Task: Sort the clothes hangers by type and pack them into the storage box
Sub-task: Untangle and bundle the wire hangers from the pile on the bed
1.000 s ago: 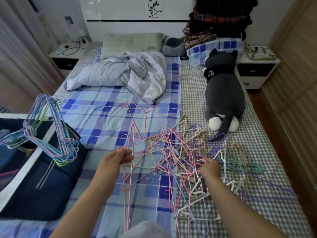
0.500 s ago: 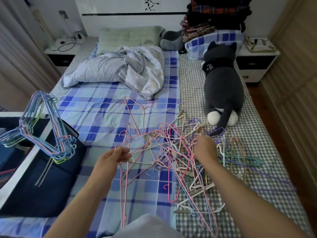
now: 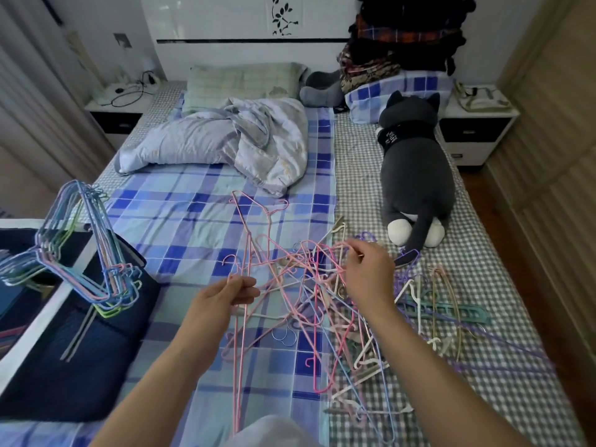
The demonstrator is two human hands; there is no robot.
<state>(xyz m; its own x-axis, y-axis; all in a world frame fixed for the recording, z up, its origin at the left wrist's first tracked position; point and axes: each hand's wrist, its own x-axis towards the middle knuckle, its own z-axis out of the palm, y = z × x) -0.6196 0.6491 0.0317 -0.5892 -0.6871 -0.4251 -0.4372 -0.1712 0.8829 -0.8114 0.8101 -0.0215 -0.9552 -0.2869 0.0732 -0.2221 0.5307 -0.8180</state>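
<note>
Your left hand [image 3: 225, 293] pinches a thin pink wire hanger [image 3: 240, 350] near its top, and your right hand [image 3: 369, 275] has its fingers curled onto another pink wire at the far edge of the tangled heap of pink, blue, purple and white hangers [image 3: 325, 304] between your two hands. Expect snagging: hooks interlock throughout that heap, so a sharp pull likely drags several hangers along or flicks one up. Ease each one out along its own line. Left of your left fingers, the sorted bundle of blue and green wire hangers [image 3: 80, 253] leans on the dark blue fabric storage box [image 3: 74, 366]; bumping it could topple it. Open checked bedsheet [image 3: 193, 221] lies beyond your left fingers. The grey plush cat [image 3: 416, 175] sits beyond your right fingers.
</note>
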